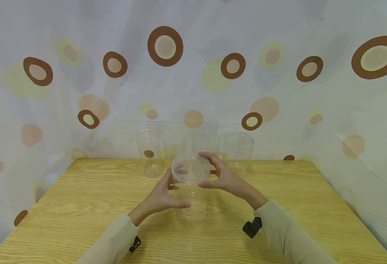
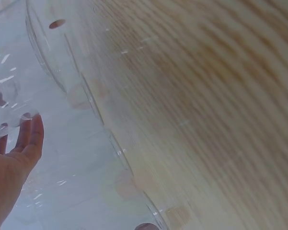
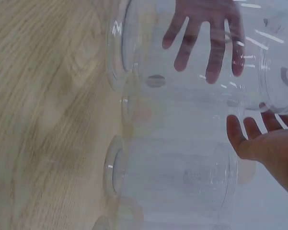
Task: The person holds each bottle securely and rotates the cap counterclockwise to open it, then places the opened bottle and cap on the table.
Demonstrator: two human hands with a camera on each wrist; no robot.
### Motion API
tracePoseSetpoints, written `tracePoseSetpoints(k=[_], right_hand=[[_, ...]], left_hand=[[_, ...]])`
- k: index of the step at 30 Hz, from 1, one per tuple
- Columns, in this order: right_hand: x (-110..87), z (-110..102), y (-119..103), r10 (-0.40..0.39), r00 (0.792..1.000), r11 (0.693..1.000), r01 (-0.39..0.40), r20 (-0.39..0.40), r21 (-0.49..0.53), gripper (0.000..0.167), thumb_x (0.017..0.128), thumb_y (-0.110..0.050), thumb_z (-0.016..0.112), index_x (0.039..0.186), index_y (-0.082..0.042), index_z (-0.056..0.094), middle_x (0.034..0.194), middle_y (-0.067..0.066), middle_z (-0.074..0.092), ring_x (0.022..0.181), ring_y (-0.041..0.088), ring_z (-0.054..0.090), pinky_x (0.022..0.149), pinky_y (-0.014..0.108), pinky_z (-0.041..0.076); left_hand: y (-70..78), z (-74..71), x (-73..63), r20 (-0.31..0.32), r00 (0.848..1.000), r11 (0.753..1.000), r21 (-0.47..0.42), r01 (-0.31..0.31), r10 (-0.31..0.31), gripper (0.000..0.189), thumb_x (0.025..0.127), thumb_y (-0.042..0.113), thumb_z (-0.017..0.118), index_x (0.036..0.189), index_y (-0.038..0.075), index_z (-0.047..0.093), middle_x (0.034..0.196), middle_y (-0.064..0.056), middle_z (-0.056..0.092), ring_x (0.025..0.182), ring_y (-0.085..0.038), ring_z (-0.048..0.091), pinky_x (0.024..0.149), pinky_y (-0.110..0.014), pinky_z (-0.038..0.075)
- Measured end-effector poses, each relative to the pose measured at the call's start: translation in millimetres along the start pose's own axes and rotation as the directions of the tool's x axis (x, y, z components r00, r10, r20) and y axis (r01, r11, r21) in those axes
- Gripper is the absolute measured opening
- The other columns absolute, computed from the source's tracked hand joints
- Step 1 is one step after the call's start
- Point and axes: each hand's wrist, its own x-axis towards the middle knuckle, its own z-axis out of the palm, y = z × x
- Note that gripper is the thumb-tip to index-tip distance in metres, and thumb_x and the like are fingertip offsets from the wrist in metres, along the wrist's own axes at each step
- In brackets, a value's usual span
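Between both hands a clear, see-through plastic jar (image 1: 190, 200) is upright, with a round clear lid (image 1: 190, 170) on its top. My left hand (image 1: 161, 196) grips the jar's body from the left, thumb across the near side and fingers behind. At the top right, my right hand (image 1: 224, 178) holds the lid's edge between thumb and fingers. In the right wrist view, spread left-hand fingers (image 3: 215, 43) show through the jar wall, and the right hand (image 3: 273, 146) is curled beside the lid end. The left hand (image 2: 17, 163) appears at the edge of the left wrist view.
Several more clear jars stand in a row at the back of the wooden table (image 1: 97, 198), among them a left one (image 1: 153, 170) and a wider right one (image 1: 239, 146). Behind them hangs a patterned white curtain (image 1: 193, 91). Black camera mounts (image 1: 252, 227) hang below both wrists.
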Motion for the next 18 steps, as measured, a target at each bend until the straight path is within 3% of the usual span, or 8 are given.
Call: tracePoseSetpoints(k=[5, 7, 10, 14, 18], right_hand=[[1.5, -9, 1, -0.004, 0.995, 1.000, 0.001, 0.101, 0.031, 0.078, 0.082, -0.020, 0.069, 0.144, -0.027, 0.022, 0.148, 0.006, 0.020, 0.126, 0.030, 0.034, 0.095, 0.047, 0.041], [1.8, -10, 1, -0.003, 0.994, 0.999, -0.001, 0.110, 0.034, 0.079, 0.082, -0.020, 0.069, 0.144, -0.027, 0.021, 0.148, 0.007, 0.018, 0.126, 0.031, 0.034, 0.095, 0.047, 0.041], [1.1, -9, 1, 0.005, 0.995, 0.999, -0.009, 0.102, 0.035, 0.082, 0.080, -0.020, 0.071, 0.144, -0.027, 0.020, 0.146, 0.008, 0.021, 0.125, 0.032, 0.035, 0.095, 0.047, 0.042], [-2.2, -3, -2, 0.010, 1.000, 1.000, -0.009, 0.027, -0.009, 0.087, 0.077, -0.020, 0.074, 0.144, -0.025, 0.018, 0.146, 0.007, 0.023, 0.126, 0.031, 0.037, 0.096, 0.047, 0.041], [-5.3, 8, -4, 0.013, 0.995, 0.998, -0.019, -0.095, -0.054, 0.091, 0.075, -0.023, 0.076, 0.145, -0.020, 0.017, 0.147, 0.011, 0.024, 0.130, 0.029, 0.032, 0.100, 0.051, 0.036]], left_hand=[[1.0, 0.4, -0.2, 0.021, 1.000, 1.000, -0.025, -0.013, 0.013, 0.106, 0.065, 0.018, 0.084, 0.145, 0.023, 0.015, 0.139, -0.002, 0.038, 0.121, -0.027, 0.046, 0.092, -0.058, 0.039], [0.7, 0.5, -0.1, 0.022, 1.000, 1.000, -0.021, -0.019, 0.020, 0.106, 0.065, 0.017, 0.083, 0.146, 0.020, 0.014, 0.139, -0.002, 0.038, 0.121, -0.027, 0.046, 0.092, -0.058, 0.039], [13.3, 0.2, -1.8, 0.018, 1.000, 1.000, -0.011, -0.020, 0.020, 0.104, 0.066, 0.012, 0.082, 0.145, 0.016, 0.014, 0.139, -0.008, 0.038, 0.123, -0.031, 0.043, 0.091, -0.059, 0.039], [30.1, -0.3, -4.0, 0.006, 1.000, 1.000, 0.012, -0.006, 0.006, 0.102, 0.066, 0.006, 0.080, 0.145, 0.014, 0.015, 0.139, -0.013, 0.037, 0.125, -0.033, 0.041, 0.091, -0.053, 0.041], [30.1, 0.2, -4.2, -0.015, 1.000, 0.999, 0.035, 0.008, -0.007, 0.101, 0.066, 0.007, 0.081, 0.144, 0.017, 0.017, 0.139, -0.012, 0.037, 0.124, -0.031, 0.042, 0.091, -0.048, 0.043]])
